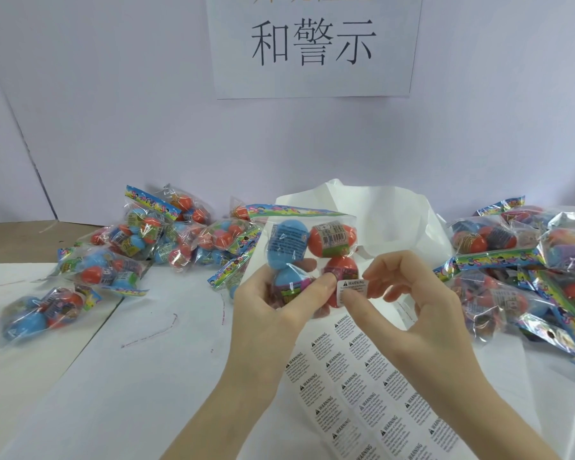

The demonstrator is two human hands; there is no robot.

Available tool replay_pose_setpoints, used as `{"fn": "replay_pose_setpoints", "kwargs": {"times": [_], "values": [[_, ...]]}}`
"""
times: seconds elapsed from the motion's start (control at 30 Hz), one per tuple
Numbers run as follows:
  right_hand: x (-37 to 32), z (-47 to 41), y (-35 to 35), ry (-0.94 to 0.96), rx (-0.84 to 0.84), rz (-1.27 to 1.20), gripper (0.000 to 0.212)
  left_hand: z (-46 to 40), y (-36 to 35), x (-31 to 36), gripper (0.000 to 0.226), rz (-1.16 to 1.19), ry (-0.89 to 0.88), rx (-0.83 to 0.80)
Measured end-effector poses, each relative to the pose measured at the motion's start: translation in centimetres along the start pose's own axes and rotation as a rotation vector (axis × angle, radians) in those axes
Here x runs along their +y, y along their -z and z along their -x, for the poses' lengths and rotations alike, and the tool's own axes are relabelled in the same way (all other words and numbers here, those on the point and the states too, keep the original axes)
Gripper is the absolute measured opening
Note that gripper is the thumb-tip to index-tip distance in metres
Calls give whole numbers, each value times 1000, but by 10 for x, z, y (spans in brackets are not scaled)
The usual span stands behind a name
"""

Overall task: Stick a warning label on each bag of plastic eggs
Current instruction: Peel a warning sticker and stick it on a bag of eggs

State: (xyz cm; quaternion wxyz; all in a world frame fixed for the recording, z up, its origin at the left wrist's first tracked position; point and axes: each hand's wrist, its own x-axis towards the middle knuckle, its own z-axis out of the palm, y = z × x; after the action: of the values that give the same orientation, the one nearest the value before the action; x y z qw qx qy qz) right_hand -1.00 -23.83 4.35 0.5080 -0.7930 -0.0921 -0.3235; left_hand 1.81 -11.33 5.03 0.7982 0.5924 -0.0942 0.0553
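Observation:
A clear bag of blue and orange plastic eggs point(299, 240) is held upright above the table by my left hand point(273, 303), thumb across its front and fingers behind. My right hand point(409, 307) pinches a small white warning label point(353, 287) between thumb and forefinger at the bag's lower right corner, touching the orange egg there. A sheet of several more warning labels point(356, 386) lies flat on the table under my forearms.
A heap of egg bags point(153, 240) lies at the left, with two more bags point(47, 310) nearer the front. Another heap of egg bags point(528, 260) fills the right side. White crumpled wrapping point(389, 210) sits behind the held bag. A paper sign point(312, 44) hangs on the back wall.

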Motion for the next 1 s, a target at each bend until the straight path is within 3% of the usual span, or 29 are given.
{"fn": "replay_pose_setpoints", "kwargs": {"times": [0.2,0.33,0.6,0.77,0.83,1.0], "values": [[-1,1,0,-9,0,4,19,2,1,2,23,70,26,-67],[-1,1,-1,-10,-11,12,29,1,1,0,52,-57,-3,-20],[3,-5,6,-323,-63,-390,54,2,0,3,43,96,16,-68],[-1,-3,3,-364,-261,-507,40,5,-2,3,31,73,8,-151],[-2,-3,3,-365,-279,-546,41,3,0,1,38,57,24,-143],[-3,-4,3,-422,-261,-612,39,2,2,0,22,97,40,-154]]}}
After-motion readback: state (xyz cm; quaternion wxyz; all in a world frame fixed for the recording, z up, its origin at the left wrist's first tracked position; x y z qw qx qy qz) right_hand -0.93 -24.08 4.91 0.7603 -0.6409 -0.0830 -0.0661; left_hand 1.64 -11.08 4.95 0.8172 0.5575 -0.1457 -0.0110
